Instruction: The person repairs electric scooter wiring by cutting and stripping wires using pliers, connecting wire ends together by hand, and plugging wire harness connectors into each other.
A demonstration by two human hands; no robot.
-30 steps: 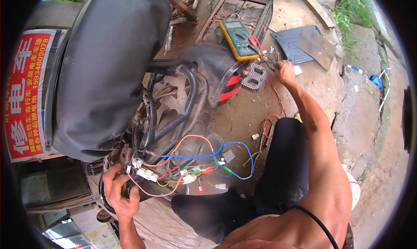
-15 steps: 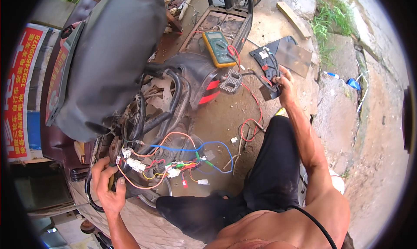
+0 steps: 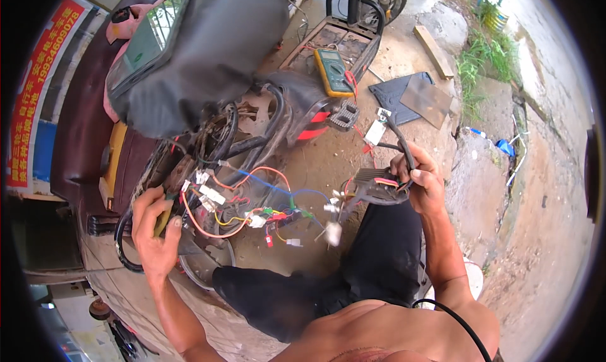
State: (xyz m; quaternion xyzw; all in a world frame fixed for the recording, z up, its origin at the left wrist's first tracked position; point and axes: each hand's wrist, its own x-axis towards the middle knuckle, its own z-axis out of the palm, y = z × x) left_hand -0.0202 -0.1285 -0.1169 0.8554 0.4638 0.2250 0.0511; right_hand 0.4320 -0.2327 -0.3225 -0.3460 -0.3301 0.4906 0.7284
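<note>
- Left hand (image 3: 156, 247): fingers curled round a yellow-handled tool (image 3: 164, 222), just left of the wire mess.
- Then the colored wires (image 3: 237, 218) with white plugs (image 3: 255, 221), dangling by the dirty frame (image 3: 246, 145), nothing gripping those.
- Further up, the meter (image 3: 332, 71), well apart from both hands.
- Next, the black finned box (image 3: 374, 180), right beside the right fingers, on their left.
- Right hand (image 3: 427, 184): fingers pinching the black cable (image 3: 404, 142) near the box's wire end.
</note>
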